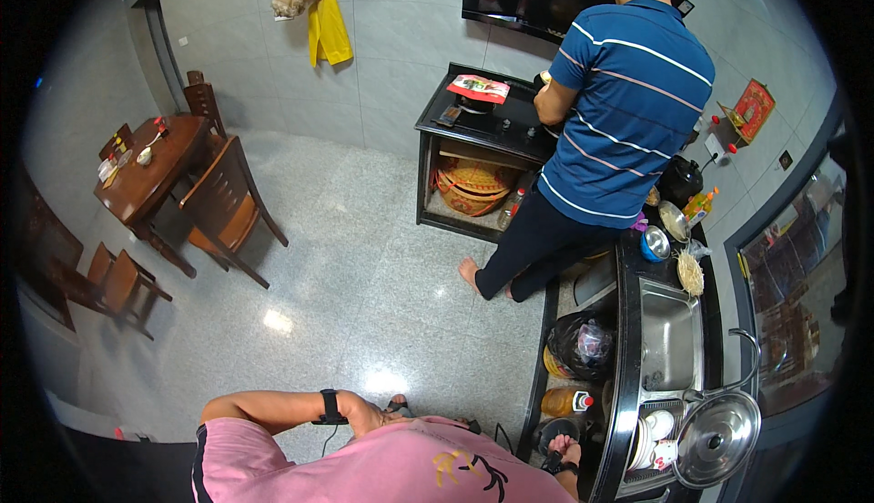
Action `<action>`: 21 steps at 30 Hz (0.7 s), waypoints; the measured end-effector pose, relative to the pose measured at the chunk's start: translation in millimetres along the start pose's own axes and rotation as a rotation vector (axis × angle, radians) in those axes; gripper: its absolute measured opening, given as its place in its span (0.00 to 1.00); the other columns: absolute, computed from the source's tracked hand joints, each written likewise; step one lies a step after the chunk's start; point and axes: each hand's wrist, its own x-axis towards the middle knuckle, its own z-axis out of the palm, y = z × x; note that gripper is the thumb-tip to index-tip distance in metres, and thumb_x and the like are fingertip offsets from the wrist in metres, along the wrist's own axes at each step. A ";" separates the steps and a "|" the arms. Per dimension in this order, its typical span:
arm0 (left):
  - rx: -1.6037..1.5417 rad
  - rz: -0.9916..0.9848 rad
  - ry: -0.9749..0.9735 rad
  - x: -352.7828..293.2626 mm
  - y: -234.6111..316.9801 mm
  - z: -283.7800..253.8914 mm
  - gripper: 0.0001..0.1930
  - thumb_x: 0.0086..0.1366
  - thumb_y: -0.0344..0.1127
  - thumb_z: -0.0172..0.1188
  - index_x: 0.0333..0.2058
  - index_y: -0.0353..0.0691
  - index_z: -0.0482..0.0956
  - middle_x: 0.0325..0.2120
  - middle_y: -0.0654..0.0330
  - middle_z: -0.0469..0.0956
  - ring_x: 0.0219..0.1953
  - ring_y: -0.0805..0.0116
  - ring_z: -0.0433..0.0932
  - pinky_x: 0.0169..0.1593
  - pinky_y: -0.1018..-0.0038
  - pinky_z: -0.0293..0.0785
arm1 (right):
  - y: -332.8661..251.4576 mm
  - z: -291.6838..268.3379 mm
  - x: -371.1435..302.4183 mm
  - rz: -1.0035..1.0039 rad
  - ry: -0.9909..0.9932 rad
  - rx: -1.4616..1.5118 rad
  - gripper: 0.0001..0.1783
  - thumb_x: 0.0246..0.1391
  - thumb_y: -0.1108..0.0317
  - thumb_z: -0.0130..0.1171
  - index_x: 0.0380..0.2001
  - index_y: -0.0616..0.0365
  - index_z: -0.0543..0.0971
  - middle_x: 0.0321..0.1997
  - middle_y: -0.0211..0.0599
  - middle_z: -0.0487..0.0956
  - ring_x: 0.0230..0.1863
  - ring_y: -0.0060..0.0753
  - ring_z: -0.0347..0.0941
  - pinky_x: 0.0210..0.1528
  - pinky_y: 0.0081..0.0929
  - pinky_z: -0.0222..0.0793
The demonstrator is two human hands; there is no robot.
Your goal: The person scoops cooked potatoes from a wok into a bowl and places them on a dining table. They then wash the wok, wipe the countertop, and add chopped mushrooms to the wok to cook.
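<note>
At the lower edge, nearest the camera: left hand [367, 415], black band [330, 407] at the wrist, bent inward before the front of a pink shirt [391, 456]; fingers partly hidden, grip cannot tell. Well apart to its right, beside the counter: right hand [566, 449], fingers bent, no held object visible; clenched or released, cannot tell.

Just beyond the right fingers, near or touching: dark round vessel-like object [552, 430], partly covered by the hand. Key relation: object straight ahead of the right hand, clearly the nearer one; round outline, no long axis apparent. Look: dull, blackish, kind unclear.

Next beyond: clear bottle of amber liquid [560, 402], red cap toward picture right, long axis across the view. Rightward, on the counter: round steel lid with dark knob [701, 423], next to white bowls [660, 424] in a rack. Farther: black plastic bag [574, 335], rectangular steel sink [667, 339]. Far off: person in blue striped shirt [628, 102], facing a black cabinet [437, 121].
</note>
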 end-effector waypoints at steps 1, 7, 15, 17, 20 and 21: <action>-0.015 0.013 0.015 0.5 0.7 0.1 0.62 0.57 0.62 0.63 0.68 0.30 0.27 0.67 0.41 0.43 0.71 0.46 0.43 0.72 0.58 0.38 | 0.4 1.0 -0.8 0.005 -0.008 0.003 0.18 0.64 0.64 0.40 0.18 0.50 0.66 0.17 0.27 0.71 0.18 0.25 0.69 0.28 0.31 0.69; -0.028 0.035 0.043 -1.0 8.6 -2.6 0.58 0.60 0.60 0.59 0.68 0.30 0.29 0.66 0.42 0.45 0.70 0.48 0.45 0.71 0.58 0.37 | 2.4 -0.9 2.5 0.007 -0.065 0.020 0.18 0.63 0.65 0.41 0.17 0.49 0.65 0.16 0.26 0.68 0.16 0.25 0.66 0.27 0.30 0.68; -0.036 0.003 0.039 -3.0 16.9 -6.0 0.60 0.58 0.59 0.62 0.69 0.33 0.29 0.66 0.44 0.47 0.69 0.49 0.47 0.71 0.60 0.39 | 1.9 -6.8 5.6 0.005 -0.028 0.004 0.16 0.63 0.64 0.42 0.19 0.50 0.66 0.19 0.28 0.72 0.18 0.26 0.69 0.27 0.31 0.68; -0.044 -0.005 0.035 -3.7 17.9 -7.5 0.61 0.57 0.59 0.63 0.69 0.33 0.28 0.66 0.44 0.46 0.69 0.48 0.48 0.71 0.60 0.40 | 2.5 -4.6 4.6 0.000 0.009 -0.010 0.16 0.63 0.64 0.42 0.19 0.50 0.65 0.19 0.29 0.71 0.18 0.26 0.69 0.27 0.31 0.68; -0.058 -0.019 0.010 -4.8 18.0 -8.8 0.61 0.58 0.59 0.64 0.69 0.33 0.28 0.68 0.43 0.44 0.69 0.48 0.47 0.71 0.60 0.42 | 3.3 -5.9 6.4 -0.012 0.063 -0.019 0.15 0.62 0.65 0.42 0.20 0.50 0.67 0.21 0.29 0.73 0.19 0.25 0.70 0.28 0.31 0.69; -0.063 -0.012 0.011 -5.0 17.8 -8.6 0.60 0.58 0.59 0.63 0.69 0.34 0.28 0.68 0.43 0.43 0.70 0.48 0.46 0.71 0.60 0.42 | 4.0 -8.2 8.6 -0.013 0.071 -0.020 0.15 0.62 0.65 0.43 0.21 0.51 0.68 0.22 0.29 0.74 0.20 0.25 0.71 0.28 0.31 0.70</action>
